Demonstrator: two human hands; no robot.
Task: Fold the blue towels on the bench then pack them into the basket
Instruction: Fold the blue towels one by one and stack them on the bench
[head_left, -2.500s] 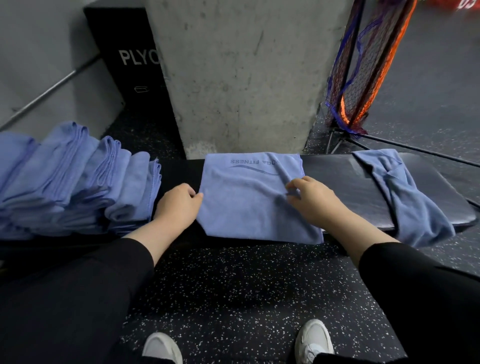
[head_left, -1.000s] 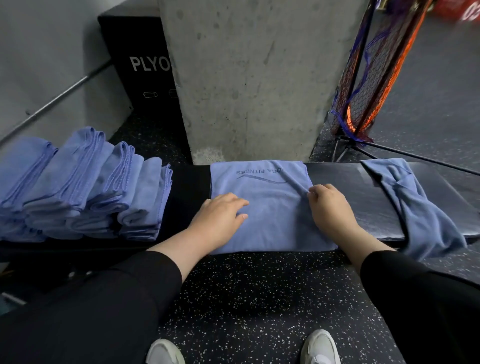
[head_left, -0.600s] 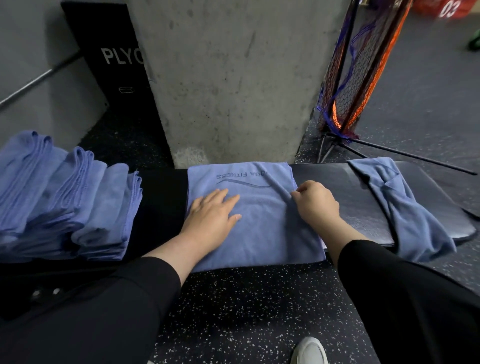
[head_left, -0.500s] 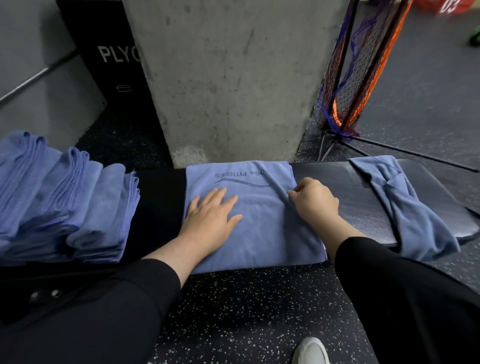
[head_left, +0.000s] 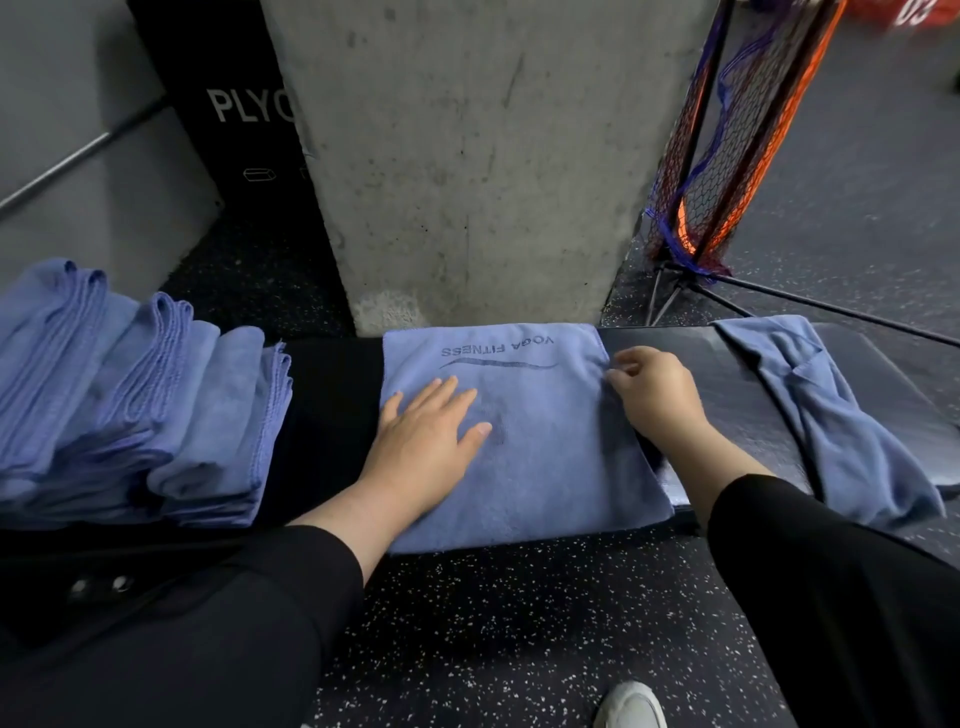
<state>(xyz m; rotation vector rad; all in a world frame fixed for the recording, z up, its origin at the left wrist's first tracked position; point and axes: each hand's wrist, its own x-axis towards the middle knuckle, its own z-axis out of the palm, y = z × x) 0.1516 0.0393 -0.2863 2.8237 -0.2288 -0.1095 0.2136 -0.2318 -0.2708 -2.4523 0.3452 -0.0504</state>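
while it lies flat across the bench (head_left: 727, 395), print side up, the towel (head_left: 530, 457) in hand sits midway along the pad, near edge hanging slightly over. likely laid square so the next fold lands even. left hand (head_left: 426, 441) rests on it palm down, fingers straight and spread, apparently pinning the cloth. right hand (head_left: 654, 395) sits at the right edge, fingers curled, pinching the hem near the far corner, probably to lift it over. folded stack (head_left: 145, 405) stands apart to the left; one crumpled towel (head_left: 831, 415) drapes over the right end. basket not in view.
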